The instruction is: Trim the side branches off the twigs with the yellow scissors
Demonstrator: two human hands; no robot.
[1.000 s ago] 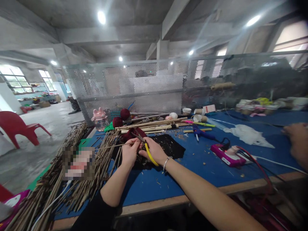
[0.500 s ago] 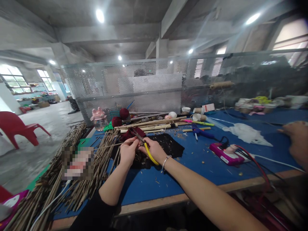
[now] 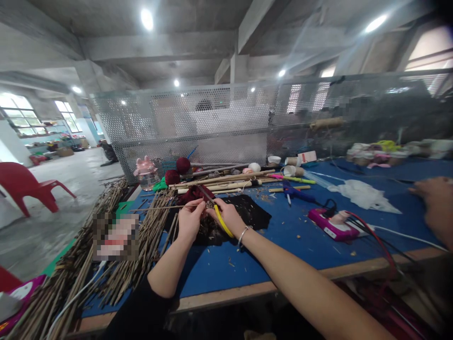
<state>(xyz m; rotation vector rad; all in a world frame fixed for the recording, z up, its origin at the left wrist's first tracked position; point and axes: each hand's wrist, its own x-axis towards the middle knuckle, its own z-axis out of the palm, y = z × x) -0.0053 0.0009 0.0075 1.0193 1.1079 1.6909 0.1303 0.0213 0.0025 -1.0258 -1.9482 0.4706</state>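
Between the fingers of my left hand (image 3: pixel 190 218) is a thin twig (image 3: pixel 159 208), its long end pointing left over the pile. My right hand (image 3: pixel 228 218), with a bracelet at the wrist, grips yellow-handled scissors (image 3: pixel 222 221); their blades point up and away, close to my left fingertips. The two hands nearly meet, and the twig's end between them is hard to make out. Beneath them lies a black cloth (image 3: pixel 251 212) strewn with small clippings. Dark red cloth (image 3: pixel 193 193) is bunched just behind my hands. A heap of cut twigs (image 3: pixel 141 255) lies to the left.
Sticks (image 3: pixel 226 182) and dark red yarn balls (image 3: pixel 183 165) lie behind. A blue glue gun (image 3: pixel 297 192), a purple power strip (image 3: pixel 332 225) with cables and a white plastic bag (image 3: pixel 366 194) are to the right. Another person's hand (image 3: pixel 433 203) shows at the right edge.
The twig has swung to a more level line, and my left hand has tipped slightly. The scissors have turned a little in my right hand, their blades now less visible.
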